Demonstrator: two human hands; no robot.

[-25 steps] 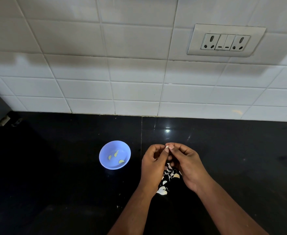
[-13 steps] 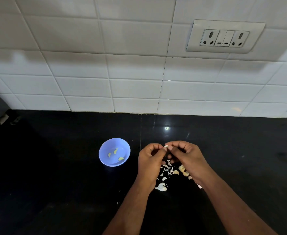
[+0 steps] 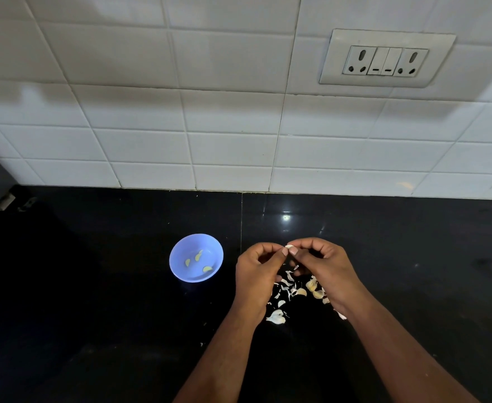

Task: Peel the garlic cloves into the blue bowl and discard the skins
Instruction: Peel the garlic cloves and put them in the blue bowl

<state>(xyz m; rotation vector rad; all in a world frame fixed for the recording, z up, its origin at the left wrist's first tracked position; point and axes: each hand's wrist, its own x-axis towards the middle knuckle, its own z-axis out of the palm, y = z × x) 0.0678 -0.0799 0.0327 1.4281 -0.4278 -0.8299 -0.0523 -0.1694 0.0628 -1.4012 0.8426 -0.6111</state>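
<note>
Basically mid-peel on one clove [image 3: 289, 246]. Left hand [image 3: 257, 273] and right hand [image 3: 326, 267] meet above the counter [image 3: 99, 301], fingers of both curled, thumb and forefinger tips of each pinched together on the same clove. Only a small pale bit of it shows between the nails; can't tell how much skin is left on it.

Layout, from the hands:
- blue bowl [image 3: 178, 267] at 9 o'clock, near but apart, three peeled cloves [image 3: 198, 255] inside.
- pile of loose skins [image 3: 286, 283] at 6 o'clock, directly under the hands, a few unpeeled cloves [image 3: 312, 285] mixed in on its right side.
- one bigger white scrap [image 3: 276, 317] at the near edge of the pile.

How I'd do this step:
- left pinch holds steady, right nail lifts the skin at the tip end and pulls along the clove, not across.
- keep the hands over the pile so flakes land there, not in the bowl.
- check the clove is fully bare before moving it; thin inner skin sticks and is hard to see in this light.
- drop it into the bowl from low so it doesn't bounce out.

Risk: dry flakes cling to fingers and ride over to the bowl. Rub the fingertips off above the pile first. Skins aren't discarded yet; probably several cloves to go.
</note>
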